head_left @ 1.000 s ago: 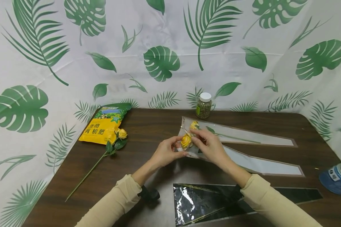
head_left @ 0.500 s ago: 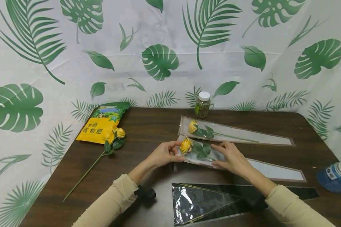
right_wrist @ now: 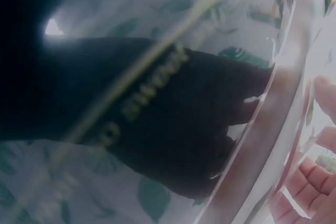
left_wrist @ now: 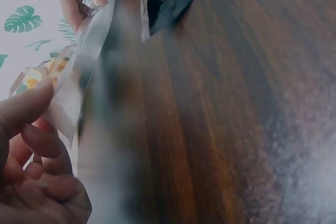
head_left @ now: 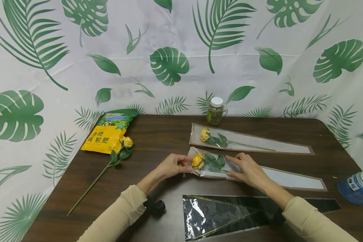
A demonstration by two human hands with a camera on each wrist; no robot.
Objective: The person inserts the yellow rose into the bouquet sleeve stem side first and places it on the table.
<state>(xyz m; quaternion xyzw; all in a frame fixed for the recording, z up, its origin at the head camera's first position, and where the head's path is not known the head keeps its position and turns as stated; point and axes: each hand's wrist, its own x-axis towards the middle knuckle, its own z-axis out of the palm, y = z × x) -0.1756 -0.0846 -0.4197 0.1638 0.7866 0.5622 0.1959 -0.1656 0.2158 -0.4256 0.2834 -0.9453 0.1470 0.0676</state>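
In the head view, a yellow rose (head_left: 198, 162) with green leaves lies inside a clear, pale-backed flower sleeve (head_left: 291, 178). My left hand (head_left: 176, 164) pinches the sleeve's wide end beside the bloom. Farther along, below the leaves, my right hand (head_left: 250, 172) holds the same sleeve by its edges between thumb and fingers. The left wrist view has the left hand (left_wrist: 37, 166) close up at the sleeve's edge, the bloom partly hidden behind the plastic. Fingers (right_wrist: 310, 187) at a sleeve edge show in the right wrist view, which is hazy.
Behind lies another sleeved yellow rose (head_left: 205, 134). A black-patterned flower sleeve (head_left: 220, 215) is in front. To the left, a loose rose (head_left: 90, 188) leans by a yellow fertilizer bag (head_left: 101, 137). A white-capped jar (head_left: 215, 112) stands at the back, a blue can (head_left: 355, 188) at right.
My right hand has moved from beside the bloom rightward along the sleeve. The left hand keeps its place at the wide end, and the sleeve has come down slightly toward the table.
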